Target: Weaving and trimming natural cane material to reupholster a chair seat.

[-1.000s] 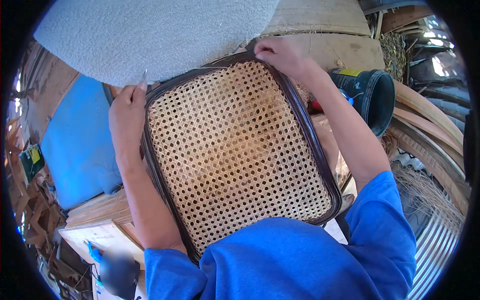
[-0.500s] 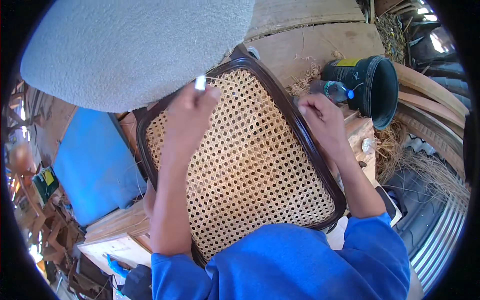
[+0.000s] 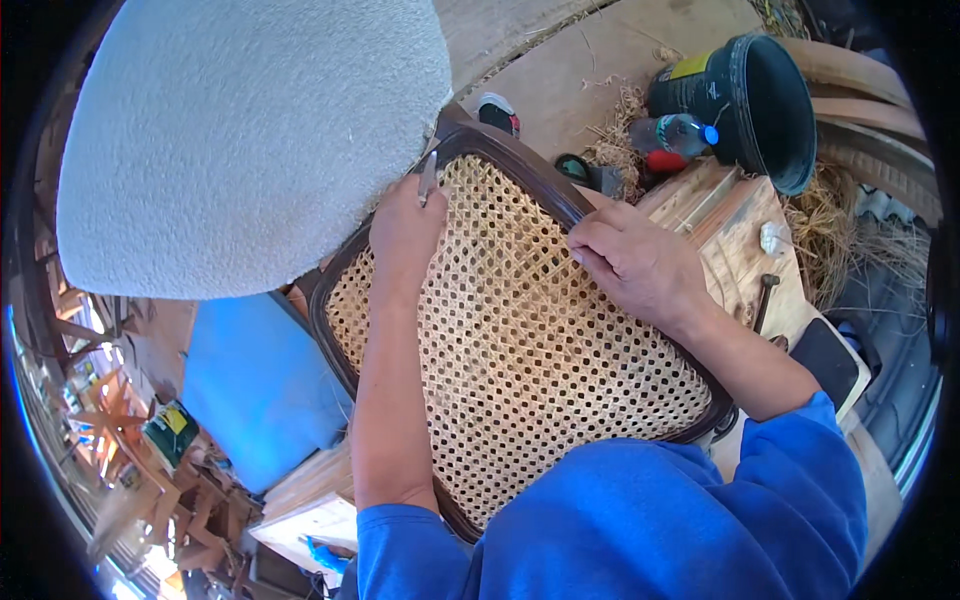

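The woven cane panel (image 3: 540, 340), bordered by a dark brown frame (image 3: 545, 190), is tilted in front of the person, its near edge covered by the blue shirt (image 3: 660, 530). Between the thumb and fingers of the left hand (image 3: 405, 215), a small metal tool (image 3: 428, 178) is pinched, its tip pointed at the far corner of the frame. The right hand (image 3: 640, 262) is laid over the frame's right side, with the fingers bent and drawn together; whether anything is pinched there cannot be told. Beyond the frame's upper left side, much of the view is blocked by a large pale textured pad (image 3: 250, 140). Past the far corner a shoe (image 3: 497, 115) is seen.

To the right, a wooden tabletop (image 3: 750, 265) is partly hidden by the right hand and forearm. A white lump (image 3: 772, 238) is placed near its right edge, and a dark metal tool (image 3: 768, 300) is laid closer to the near edge. Just past the far edge, a dark green bucket (image 3: 715, 100) is tipped with its mouth turned rightward, and a clear bottle (image 3: 665, 133) with a blue cap is set beside it, near scattered shavings (image 3: 612, 140). On the left, a blue panel (image 3: 260, 375) is flanked by stacked boards (image 3: 315, 480)
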`<state>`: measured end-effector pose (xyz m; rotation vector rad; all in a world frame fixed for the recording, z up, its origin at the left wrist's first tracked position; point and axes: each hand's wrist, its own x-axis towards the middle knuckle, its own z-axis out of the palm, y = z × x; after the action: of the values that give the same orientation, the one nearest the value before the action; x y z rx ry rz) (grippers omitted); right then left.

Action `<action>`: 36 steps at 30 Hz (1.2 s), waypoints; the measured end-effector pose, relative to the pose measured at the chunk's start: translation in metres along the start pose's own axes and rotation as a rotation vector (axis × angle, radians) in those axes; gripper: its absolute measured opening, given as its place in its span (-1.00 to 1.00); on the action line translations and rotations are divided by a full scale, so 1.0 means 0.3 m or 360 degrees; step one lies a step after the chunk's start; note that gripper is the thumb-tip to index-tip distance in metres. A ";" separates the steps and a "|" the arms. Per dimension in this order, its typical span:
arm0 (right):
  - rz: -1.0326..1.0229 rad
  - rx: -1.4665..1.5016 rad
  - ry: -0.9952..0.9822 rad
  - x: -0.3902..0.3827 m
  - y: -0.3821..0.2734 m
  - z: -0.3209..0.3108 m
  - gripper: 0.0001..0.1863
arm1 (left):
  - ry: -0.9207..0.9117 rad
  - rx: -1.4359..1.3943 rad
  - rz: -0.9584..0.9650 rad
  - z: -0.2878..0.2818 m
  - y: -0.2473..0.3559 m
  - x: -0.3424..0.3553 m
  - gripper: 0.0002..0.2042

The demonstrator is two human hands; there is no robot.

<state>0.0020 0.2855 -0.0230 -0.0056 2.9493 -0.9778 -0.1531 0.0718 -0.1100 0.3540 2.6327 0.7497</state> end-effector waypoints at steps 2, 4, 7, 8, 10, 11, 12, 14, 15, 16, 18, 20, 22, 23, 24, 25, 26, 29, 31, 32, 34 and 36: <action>-0.0042 -0.0009 0.0012 0.001 0.011 -0.002 -0.89 | -0.0161 -0.0226 -0.0238 -0.021 0.039 0.007 -0.78; -0.0089 -0.0063 0.0041 0.005 -0.008 -0.010 -0.90 | -0.0310 -0.0456 -0.0489 -0.034 0.041 -0.002 -0.78; -0.0084 -0.0035 0.0001 0.003 -0.001 0.005 -0.90 | -0.0236 -0.0547 -0.0424 -0.024 0.011 -0.001 -0.79; -0.0083 -0.0015 -0.0003 0.005 0.003 0.013 -0.90 | -0.0180 -0.0559 -0.0431 -0.024 0.008 -0.005 -0.80; -0.0028 -0.0007 -0.0045 -0.002 -0.010 0.016 -0.90 | -0.0124 -0.0585 -0.0418 -0.034 0.039 -0.032 -0.80; -0.0030 -0.0009 -0.0046 -0.001 -0.018 0.013 -0.90 | 0.0076 -0.0722 -0.0514 -0.041 0.068 -0.061 -0.78; -0.0116 -0.0046 -0.0083 0.003 -0.032 0.006 -0.87 | 0.0289 -0.0853 -0.0611 -0.063 0.100 -0.100 -0.75; -0.0168 -0.0106 -0.0121 -0.010 -0.037 0.006 -0.83 | 0.0020 -0.1895 -0.0788 -0.084 0.180 -0.193 -0.65; -0.0107 0.0157 -0.0077 -0.018 -0.072 0.016 -0.78 | -0.0044 -0.2145 -0.0606 -0.054 0.194 -0.239 -0.60; -0.0025 0.0395 -0.0030 -0.025 -0.098 0.012 -0.72 | -0.0135 -0.2404 -0.0404 -0.009 0.226 -0.278 -0.54; 0.0044 0.0575 -0.0217 -0.002 -0.127 0.010 -0.65 | -0.0167 -0.1899 -0.0222 0.006 0.299 -0.347 -0.47; 0.0301 0.1154 -0.0323 -0.009 -0.134 0.038 -0.67 | -0.0155 -0.1727 -0.0130 0.038 0.317 -0.374 -0.47; 0.0721 0.1350 -0.0628 0.018 -0.133 0.004 -0.68 | -0.0139 -0.1553 -0.0055 0.066 0.285 -0.373 -0.47; 0.0898 0.1145 -0.0657 0.029 -0.136 -0.019 -0.68 | -0.0103 -0.1377 0.0046 0.078 0.256 -0.352 -0.48; 0.1081 0.0932 -0.0682 0.032 -0.129 -0.032 -0.67 | -0.0076 -0.1206 0.0140 0.084 0.231 -0.332 -0.48; 0.0710 0.0623 -0.0446 0.035 -0.076 -0.018 -0.70 | -0.0150 -0.1073 -0.0105 0.044 0.226 -0.299 -0.58; 0.0712 0.0602 -0.0455 0.042 -0.055 -0.023 -0.70 | 0.0107 -0.0805 0.0081 0.042 0.190 -0.245 -0.64; 0.0493 0.0320 -0.0353 0.099 -0.023 -0.043 -0.68 | 0.0468 -0.0341 0.0322 0.059 0.039 -0.100 -0.73; 0.0550 0.0328 -0.0462 0.153 -0.020 -0.050 -0.68 | 0.0567 -0.0140 0.0372 0.091 -0.030 -0.066 -0.75; 0.0617 0.0359 -0.0559 0.176 -0.028 -0.052 -0.68 | 0.0590 -0.0041 0.0298 0.109 -0.056 -0.060 -0.76; 0.0963 0.0424 -0.0655 0.213 -0.062 -0.078 -0.73 | 0.0599 0.0026 0.0227 0.119 -0.047 -0.061 -0.77; 0.0995 0.0146 -0.0936 0.247 -0.065 -0.087 -0.74 | 0.0570 0.0048 0.0237 0.114 -0.037 -0.063 -0.80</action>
<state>-0.0730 0.2844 0.0074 0.5028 2.1526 -0.8224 -0.1232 0.0715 -0.1374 0.4661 2.9803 0.8935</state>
